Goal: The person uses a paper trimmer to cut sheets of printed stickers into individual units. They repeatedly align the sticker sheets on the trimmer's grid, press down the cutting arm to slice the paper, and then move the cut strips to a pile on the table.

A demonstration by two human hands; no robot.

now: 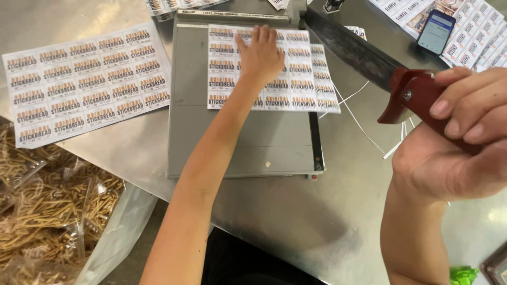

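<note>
At far left, bagged sticks [47,211] spilling past the frame's edge, beside a label sheet [84,79]. Left hand [261,55] pressing flat, fingers spread, on sheet [274,84] atop cutter board [237,142]. Right hand [459,137] gripping red handle [412,97], raised blade [348,47] hiding strips; phone [435,31] lying beyond.

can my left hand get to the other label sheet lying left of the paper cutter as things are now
Probably yes. The left hand lies flat on the sheet on the cutter, holding nothing, and the second sheet lies uncovered on the metal table just left of it.
</note>
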